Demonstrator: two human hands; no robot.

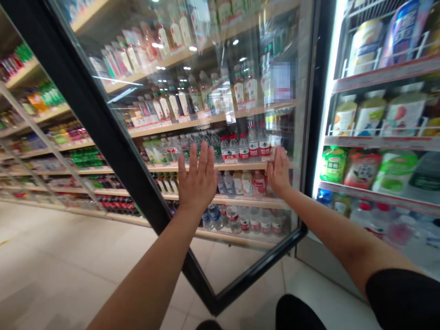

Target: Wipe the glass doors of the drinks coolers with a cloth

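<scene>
The glass door [247, 261] of a drinks fridge stands open in front of me, set in a black frame [117, 142]. My left hand [197, 183] lies flat against the pane with its fingers stretched upward and holds nothing. Nearer the hinge side, my right hand [280, 176] presses on the same pane. Under its fingertips shows a small pale piece that looks like a white tissue [273, 153], mostly covered by the fingers. Bottles seen through the glass make its edges hard to make out.
On the right, the lit fridge [381, 142] holds several rows of bottled drinks behind wire rails. Beyond the door, wooden shelves [165, 130] carry many bottles, continuing to the left. Pale floor tiles [68, 266] lie below, and my dark-clad knee [297, 314] shows at the bottom.
</scene>
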